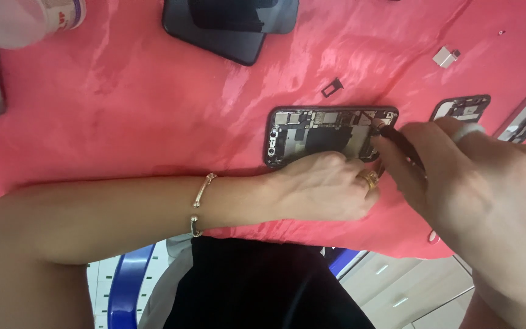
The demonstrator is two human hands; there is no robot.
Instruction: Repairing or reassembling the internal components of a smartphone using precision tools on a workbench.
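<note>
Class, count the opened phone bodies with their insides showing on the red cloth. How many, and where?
2. One opened phone lies mid-cloth under both hands; a second opened phone lies further right, partly hidden by the right hand. More may be hidden.

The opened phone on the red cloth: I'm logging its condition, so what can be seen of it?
The opened phone lies flat, long side across the view, on the red cloth. Its dark frame surrounds exposed boards, metal shields and a black central block. The left hand rests on its near edge; the right hand puts a thin dark tool to its right end.
</note>
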